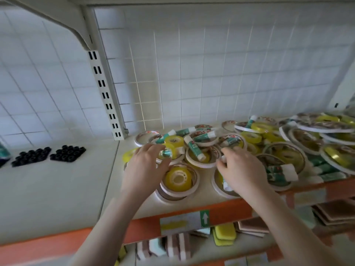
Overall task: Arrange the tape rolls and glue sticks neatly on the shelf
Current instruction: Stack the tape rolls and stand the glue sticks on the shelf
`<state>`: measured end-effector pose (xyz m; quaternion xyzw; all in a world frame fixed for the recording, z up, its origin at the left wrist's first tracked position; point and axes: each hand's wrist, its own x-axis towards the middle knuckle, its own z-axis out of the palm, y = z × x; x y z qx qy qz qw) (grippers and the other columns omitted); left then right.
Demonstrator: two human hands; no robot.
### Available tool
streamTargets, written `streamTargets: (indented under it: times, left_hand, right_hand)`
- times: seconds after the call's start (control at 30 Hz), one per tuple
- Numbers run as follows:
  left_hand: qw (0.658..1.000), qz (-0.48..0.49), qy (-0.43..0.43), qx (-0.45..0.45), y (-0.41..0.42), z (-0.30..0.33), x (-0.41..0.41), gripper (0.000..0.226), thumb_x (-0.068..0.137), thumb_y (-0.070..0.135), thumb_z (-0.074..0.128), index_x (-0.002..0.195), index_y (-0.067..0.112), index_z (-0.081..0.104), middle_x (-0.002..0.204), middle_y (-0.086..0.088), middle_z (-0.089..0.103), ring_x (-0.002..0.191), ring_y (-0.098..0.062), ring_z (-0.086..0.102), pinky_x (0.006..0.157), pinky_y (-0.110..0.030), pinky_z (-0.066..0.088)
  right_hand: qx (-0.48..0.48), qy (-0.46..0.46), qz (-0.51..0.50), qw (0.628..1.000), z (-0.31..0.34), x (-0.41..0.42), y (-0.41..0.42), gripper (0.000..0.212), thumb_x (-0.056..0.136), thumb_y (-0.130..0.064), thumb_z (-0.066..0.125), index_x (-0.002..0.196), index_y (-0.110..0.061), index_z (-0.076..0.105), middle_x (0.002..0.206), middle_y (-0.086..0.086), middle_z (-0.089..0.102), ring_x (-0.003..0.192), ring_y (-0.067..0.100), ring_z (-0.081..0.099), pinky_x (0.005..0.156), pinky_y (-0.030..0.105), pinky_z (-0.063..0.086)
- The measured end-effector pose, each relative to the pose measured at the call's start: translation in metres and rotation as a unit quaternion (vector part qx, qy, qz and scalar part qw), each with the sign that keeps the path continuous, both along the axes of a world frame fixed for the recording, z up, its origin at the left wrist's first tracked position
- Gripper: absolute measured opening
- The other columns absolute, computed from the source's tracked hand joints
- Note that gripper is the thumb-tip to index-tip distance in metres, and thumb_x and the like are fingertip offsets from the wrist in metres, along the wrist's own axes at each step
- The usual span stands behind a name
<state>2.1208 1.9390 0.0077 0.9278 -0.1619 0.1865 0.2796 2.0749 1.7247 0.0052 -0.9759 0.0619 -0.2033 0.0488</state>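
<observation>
Left hand (pixel 146 164) spread; right hand (pixel 240 169) fingers curled, pinching.

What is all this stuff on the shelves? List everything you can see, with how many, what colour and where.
tape rolls: many, too jumbled to count; yellow, and larger white-rimmed ones; heaped on the middle and right of the shelf.
glue sticks: several, green and white; lying across the tape heap.
black caps: two clusters, black; left part of the shelf.
shelf: one, cream with an orange front edge.
label: one, grey and yellow with a green arrow; on the orange edge.
sponges: several, yellow, brown, white; on the lower shelf.
tiled wall: white, behind.
left hand: fingers spread over the tape rolls.
right hand: fingers curled round a glue stick.
</observation>
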Motion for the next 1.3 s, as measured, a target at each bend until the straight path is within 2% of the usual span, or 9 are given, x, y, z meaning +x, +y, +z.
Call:
streamTargets:
  times: [0.07,0.17,0.3,0.5,0.7,0.87,1.0,1.2,1.3]
  left_hand:
    - [1.0,0.017,0.006,0.0,-0.002,0.002,-0.001,0.034,0.087,0.03,0.062,0.118,0.017,0.062,0.12,-0.002,0.06,0.111,-0.024,0.052,0.087,-0.033,0.041]
    - [0.999,0.027,0.013,0.012,-0.002,0.005,0.0,0.035,0.087,0.031,0.061,0.12,0.018,0.061,0.119,-0.003,0.06,0.108,-0.023,0.053,0.086,-0.032,0.04]
    - [0.999,0.04,0.027,0.015,-0.007,0.011,0.009,0.033,0.089,0.032,0.059,0.12,0.022,0.06,0.123,0.002,0.058,0.108,-0.02,0.054,0.083,-0.03,0.041]
    - [0.998,0.018,0.044,0.037,-0.031,0.016,0.033,0.031,0.092,0.033,0.052,0.119,0.019,0.06,0.11,0.0,0.062,0.097,-0.019,0.058,0.08,-0.032,0.047]
    - [0.994,0.027,0.037,0.098,-0.059,0.019,0.049,0.031,0.094,0.037,0.046,0.109,0.016,0.063,0.103,-0.005,0.065,0.093,-0.025,0.058,0.073,-0.034,0.048]
    - [0.987,0.027,0.057,0.147,-0.078,0.018,0.051,0.034,0.096,0.04,0.041,0.101,0.013,0.062,0.093,-0.006,0.065,0.082,-0.026,0.059,0.063,-0.032,0.047]
    - [0.982,0.05,0.048,0.176,-0.085,0.018,0.05,0.033,0.094,0.04,0.044,0.105,0.015,0.062,0.094,-0.005,0.065,0.087,-0.025,0.06,0.062,-0.03,0.045]
    - [0.981,0.074,0.089,0.157,-0.094,0.024,0.051,0.025,0.088,0.029,0.052,0.103,0.013,0.063,0.096,-0.007,0.066,0.082,-0.026,0.058,0.059,-0.027,0.04]
    - [0.987,0.076,0.112,0.086,-0.097,0.028,0.052,0.01,0.08,0.021,0.055,0.083,0.013,0.059,0.08,-0.007,0.063,0.071,-0.026,0.056,0.057,-0.028,0.042]
  right_hand:
    - [0.009,0.017,0.011,1.0,0.0,0.004,-0.003,0.023,0.096,-0.035,0.043,0.092,-0.017,0.057,0.086,-0.002,0.052,0.068,0.013,0.052,0.05,0.021,0.037]
    - [0.067,0.036,0.024,0.997,0.002,0.007,-0.008,0.026,0.093,-0.029,0.048,0.07,-0.021,0.041,0.07,-0.006,0.043,0.057,0.008,0.042,0.046,0.022,0.027]
    - [0.139,0.007,0.053,0.989,0.008,0.008,-0.012,0.008,0.087,-0.023,0.055,0.088,-0.018,0.061,0.077,-0.006,0.058,0.069,0.013,0.053,0.053,0.025,0.036]
    - [0.181,-0.085,0.054,0.978,0.023,0.008,-0.024,0.032,0.09,-0.023,0.055,0.12,-0.015,0.062,0.107,0.003,0.063,0.083,0.017,0.057,0.067,0.025,0.036]
    - [0.181,-0.13,0.067,0.973,0.024,0.004,-0.036,0.027,0.089,-0.017,0.059,0.115,-0.011,0.064,0.106,0.004,0.058,0.068,0.013,0.049,0.066,0.024,0.034]
    - [0.185,-0.143,0.067,0.97,0.019,0.0,-0.045,0.027,0.088,-0.017,0.06,0.115,-0.011,0.064,0.105,0.003,0.059,0.074,0.014,0.052,0.069,0.023,0.038]
    - [0.184,-0.151,0.066,0.969,0.018,-0.002,-0.048,0.028,0.088,-0.019,0.061,0.115,-0.012,0.064,0.106,0.004,0.06,0.075,0.01,0.049,0.07,0.021,0.038]
    - [0.181,-0.149,0.072,0.969,0.018,-0.002,-0.049,0.026,0.089,-0.019,0.06,0.114,-0.011,0.064,0.106,0.004,0.06,0.072,0.012,0.049,0.068,0.022,0.038]
    - [0.179,-0.14,0.084,0.97,0.02,0.001,-0.047,0.025,0.09,-0.019,0.059,0.113,-0.01,0.064,0.105,0.005,0.059,0.068,0.014,0.05,0.066,0.024,0.037]
